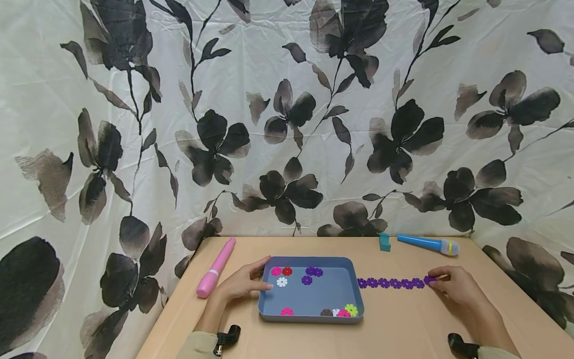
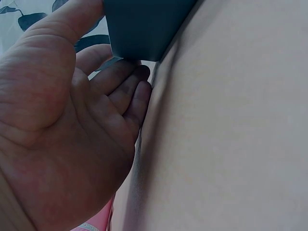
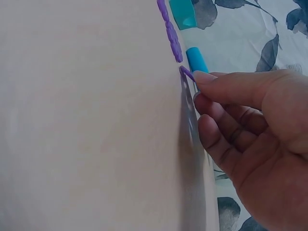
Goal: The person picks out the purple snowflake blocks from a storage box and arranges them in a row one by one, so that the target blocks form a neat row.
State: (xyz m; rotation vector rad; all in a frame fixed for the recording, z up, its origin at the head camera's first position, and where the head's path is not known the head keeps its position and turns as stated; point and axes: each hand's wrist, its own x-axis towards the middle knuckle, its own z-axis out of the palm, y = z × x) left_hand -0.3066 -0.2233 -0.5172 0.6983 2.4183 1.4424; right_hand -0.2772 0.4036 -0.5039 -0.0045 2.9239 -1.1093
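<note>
My left hand (image 1: 239, 281) grips the left wall of a blue-grey tray (image 1: 309, 299), thumb over the rim and fingers outside it. Inside the tray lie several flower-shaped plastic pieces: purple ones (image 1: 307, 280), a red one (image 1: 287, 271), a white one (image 1: 281, 282), pink ones (image 1: 287, 311) and a lime one (image 1: 351, 310). To the tray's right, a row of purple flower pieces (image 1: 383, 282) runs along the table. At its right end, my right hand (image 1: 459, 286) pinches one purple flower piece (image 3: 186, 73) between thumb and forefinger, tilted in the right wrist view.
A blue toy microphone (image 1: 421, 243) and a small teal block (image 1: 384, 242) lie near the table's back edge. Left of the tray is a pink stick-like object (image 1: 216, 269) with a pale band. Behind the wooden table (image 1: 394, 329) hangs a floral curtain (image 1: 269, 60).
</note>
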